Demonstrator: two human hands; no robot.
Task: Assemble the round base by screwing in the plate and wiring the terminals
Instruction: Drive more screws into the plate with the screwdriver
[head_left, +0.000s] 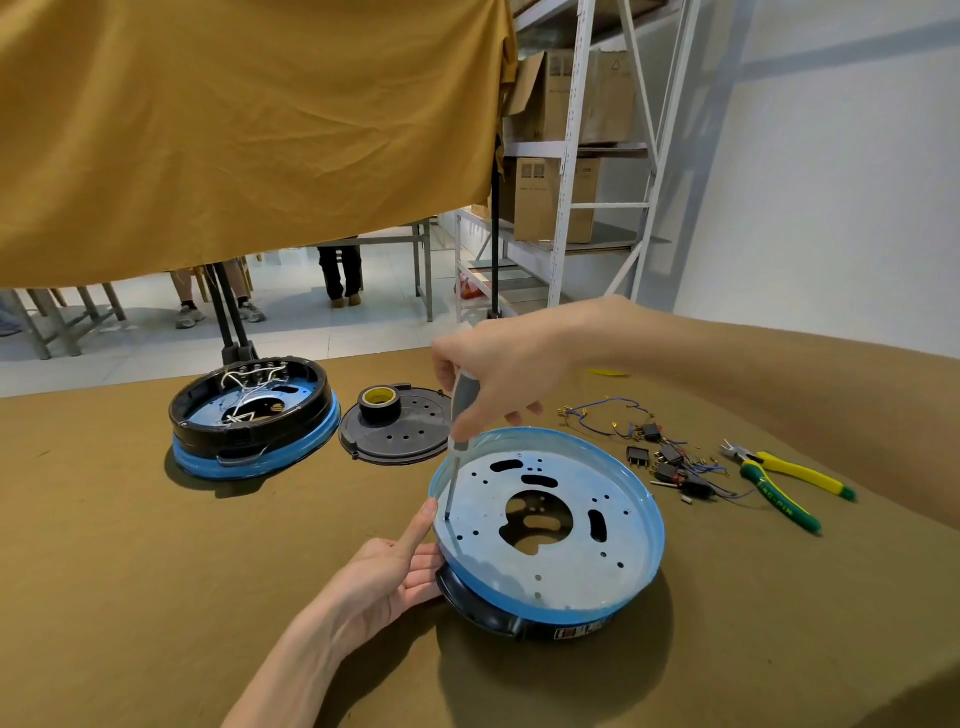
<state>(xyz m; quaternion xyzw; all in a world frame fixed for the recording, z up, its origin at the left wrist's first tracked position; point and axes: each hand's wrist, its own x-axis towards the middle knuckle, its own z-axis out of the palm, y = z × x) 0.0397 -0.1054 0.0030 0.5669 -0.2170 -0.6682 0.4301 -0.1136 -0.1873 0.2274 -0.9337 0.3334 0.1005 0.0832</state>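
Left hand (387, 571), fingers straight, steadies the round base (550, 525); right hand (498, 379) grips a screwdriver (457, 447) upright on its plate (561, 566).

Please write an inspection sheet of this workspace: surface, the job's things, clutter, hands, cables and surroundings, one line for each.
Surface: brown cloth-covered table.
Job's things: round base with its plate facing up, near the front; screwdriver upright, tip at a hole near the left rim.
Clutter: second base, black disc with tape roll on it, pliers.
Hands: right hand grips the screwdriver; left hand steadies the base's rim with straight fingers.
Cables: blue wires with switches, loose.
Surroundings: hanging yellow cloth, shelf with boxes.
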